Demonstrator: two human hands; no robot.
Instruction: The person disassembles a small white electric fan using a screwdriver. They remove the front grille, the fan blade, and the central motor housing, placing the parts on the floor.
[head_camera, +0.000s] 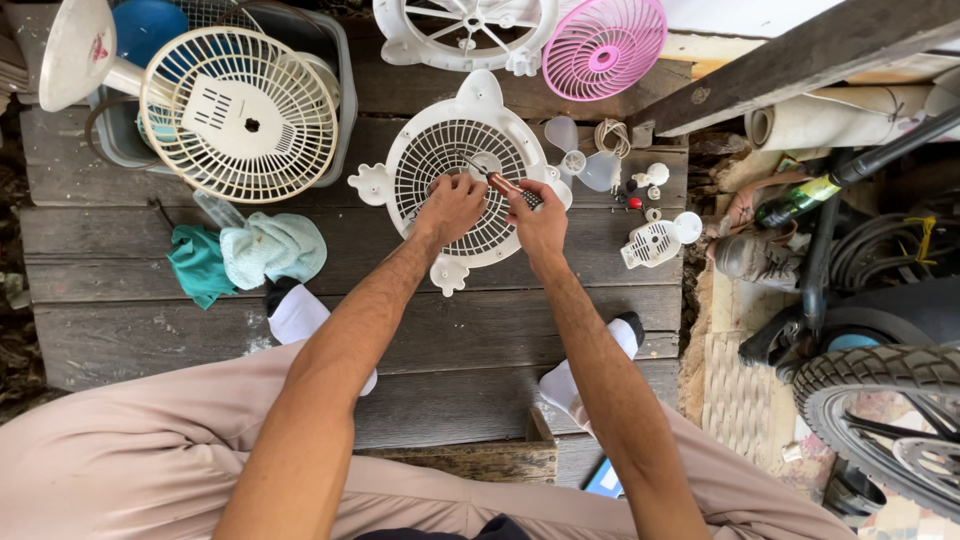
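Note:
A white round fan housing (440, 160) with a grille and small feet lies flat on the grey plank platform (150, 330). My left hand (450, 207) rests on the grille, fingers curled at its centre hub. My right hand (538, 220) grips a screwdriver (505, 184) with a reddish-brown handle, its tip pointing at the hub. A clear fan blade (585, 162) lies just right of the housing.
A cream fan grille (240, 115) leans on a grey tub (335, 80) at back left; teal cloths (250, 255) lie near it. A pink grille (603, 45), a white frame (460, 30), a small motor part (655, 240) and a bicycle tyre (880, 400) surround the spot.

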